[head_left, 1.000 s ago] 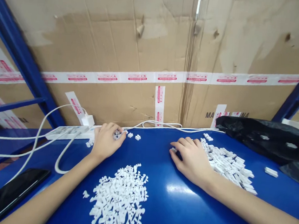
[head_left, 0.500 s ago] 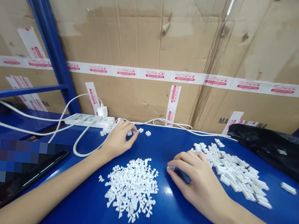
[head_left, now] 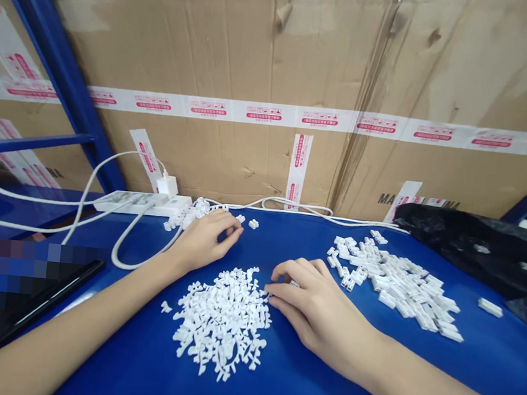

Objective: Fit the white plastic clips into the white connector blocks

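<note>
My left hand (head_left: 208, 237) is over the back of the blue table, beside a small heap of white plastic pieces (head_left: 192, 210). Its thumb and fingertips come together, and whatever they hold is hidden. My right hand (head_left: 316, 299) is closed at the right edge of a pile of small, branching white plastic parts (head_left: 222, 321). Its thumb and index tip pinch at the pile's edge, and a small white plastic piece (head_left: 294, 283) shows between the fingers. To the right of this hand spreads a heap of white rectangular plastic pieces (head_left: 404, 285).
A white power strip (head_left: 144, 203) with a plugged-in charger (head_left: 167, 185) and looping cables lies at the back left. A dark, glossy device (head_left: 63, 293) is at left. A black plastic bag (head_left: 455, 244) lies at right. Large cardboard boxes (head_left: 240, 52) stand behind the table (head_left: 301, 387).
My right hand has moved left from beside the rectangular pieces to the edge of the branching parts. My left hand stays near the back heap. The view has shifted slightly.
</note>
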Tool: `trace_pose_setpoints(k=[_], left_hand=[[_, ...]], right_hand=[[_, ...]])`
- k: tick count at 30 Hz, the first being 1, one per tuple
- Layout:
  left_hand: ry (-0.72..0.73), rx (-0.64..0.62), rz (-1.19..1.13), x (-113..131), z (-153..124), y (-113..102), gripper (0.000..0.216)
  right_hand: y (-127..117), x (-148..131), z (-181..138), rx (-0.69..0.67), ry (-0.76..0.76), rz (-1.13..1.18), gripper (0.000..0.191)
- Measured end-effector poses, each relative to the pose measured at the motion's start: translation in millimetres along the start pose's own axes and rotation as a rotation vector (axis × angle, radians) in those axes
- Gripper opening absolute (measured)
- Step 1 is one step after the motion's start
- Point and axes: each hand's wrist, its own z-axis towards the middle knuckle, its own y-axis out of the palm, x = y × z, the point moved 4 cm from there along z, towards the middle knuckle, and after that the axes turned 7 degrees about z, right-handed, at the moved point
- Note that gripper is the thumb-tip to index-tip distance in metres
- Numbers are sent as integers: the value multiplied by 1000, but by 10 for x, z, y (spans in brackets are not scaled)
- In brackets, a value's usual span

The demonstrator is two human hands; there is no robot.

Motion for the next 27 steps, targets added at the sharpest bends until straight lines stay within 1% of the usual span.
trace_pose_setpoints(k=[2,7,10,12,13,14,16,19,27], left_hand=[[7,0,4,7,-10,1,22],[24,-4,-9,73,-47,-32,22],[36,-3,-26,107,-66,-55,21],[37,-11,-24,111,-73,-57,21],[37,-18,-22,110,-74,-54,20],[38,-24,-21,107,-75,-50,20],[38,-33,-21,97,-76,-40,20],[36,-38,-21,79,-77,-26,21],[37,-42,-22,40,-66,4,22]], right_hand=[[4,5,-19,34,8,-3,24],[-59,21,-45,56,2,7,20],[-215,115,-67,183,10,19,17],[-329,225,-99,279,64,-2,14],[-364,273,-114,288,82,-17,13],[-384,311,-127,279,85,-10,13],[-380,355,-142,218,91,38,12],[-341,360,-141,160,120,95,14],[-306,360,-135,151,148,135,14]])
